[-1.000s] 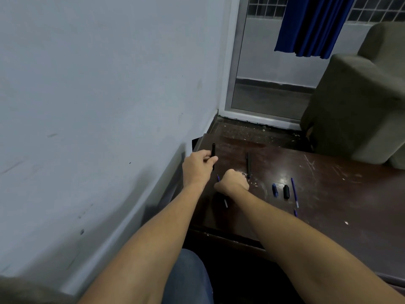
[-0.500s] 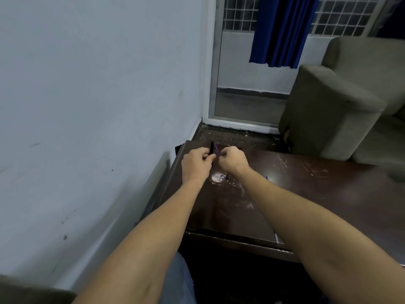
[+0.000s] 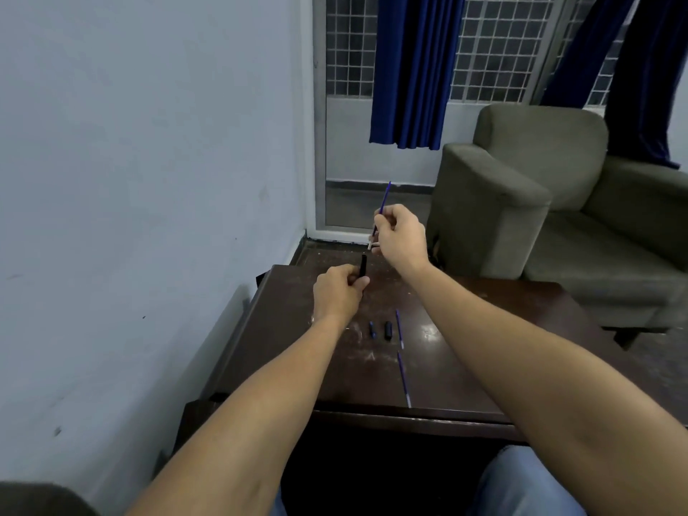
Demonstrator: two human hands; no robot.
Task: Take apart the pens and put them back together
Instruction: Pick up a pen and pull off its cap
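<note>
Half a second ago both hands were held together at a black barrel; now they have been drawn apart. The right hand (image 3: 400,236) has been lifted up and away from the left hand (image 3: 337,292). A thin blue refill (image 3: 383,206) is pinched in its curled fingers, tilted with the blue end up and the pale tip down beside the knuckles. The black barrel (image 3: 363,265) is gripped upright in the curled fingers of the left hand, with its top end showing above the thumb. Refill and barrel are clearly apart, and the tip is held above and to the right of the barrel's top. One pen is therefore judged to be in pieces. Whether the refill was just pulled out or is being lined up to go in cannot be told.

Nearer than the left fingers and a little to their right, more parts are laid on the desk (image 3: 502,348): a short blue piece (image 3: 372,328), a short black piece (image 3: 388,330) and, just beside it, a loose refill (image 3: 399,329). A second loose refill (image 3: 403,379) is laid nearer still, toward the front edge. More reassembly is judged to remain.

The desk is dark brown, scratched and glossy. A pale wall (image 3: 149,143) is seen left of the fingers, a barred window (image 3: 495,50) with a blue curtain (image 3: 409,68) beyond them, and a grey-green armchair (image 3: 521,188) to their right.
</note>
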